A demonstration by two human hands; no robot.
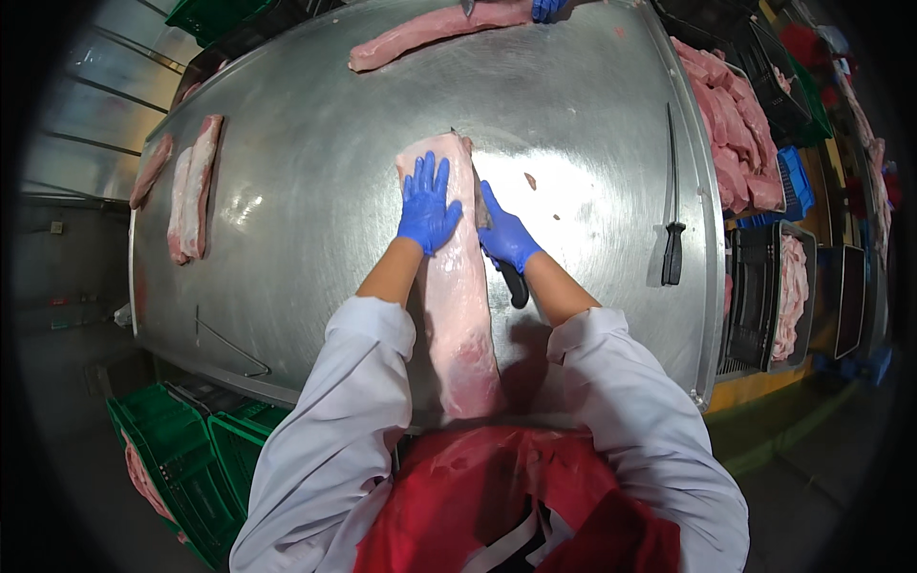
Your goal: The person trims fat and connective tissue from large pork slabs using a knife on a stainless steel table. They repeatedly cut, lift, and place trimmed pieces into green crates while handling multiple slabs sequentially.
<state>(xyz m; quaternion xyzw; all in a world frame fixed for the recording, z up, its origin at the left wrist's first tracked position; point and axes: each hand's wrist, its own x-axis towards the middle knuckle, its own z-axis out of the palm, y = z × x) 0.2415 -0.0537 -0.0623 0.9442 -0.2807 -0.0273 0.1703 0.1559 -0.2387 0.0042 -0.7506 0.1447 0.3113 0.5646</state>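
Observation:
A long pale strip of meat [457, 286], like a loin, lies lengthwise before me on the steel table [315, 162]. My left hand [429, 204], in a blue glove, rests flat on its upper part with the fingers stretched out. Along the meat's right edge, my right hand [505, 229], gloved in blue too, grips a knife [517, 286] with a black handle. The blade runs up beside the meat, partly hidden by the hand and the meat. The knife's tip shows near the far end of the strip.
A sharpening steel [672, 181] lies along the right side. Two meat pieces [195, 196] lie at the left, and a metal hook [229, 342] near the front left. Across the table, another gloved hand [547, 9] touches a long loin [435, 36]. Meat-filled crates [772, 296] stand right; green crates [177, 449] stand lower left.

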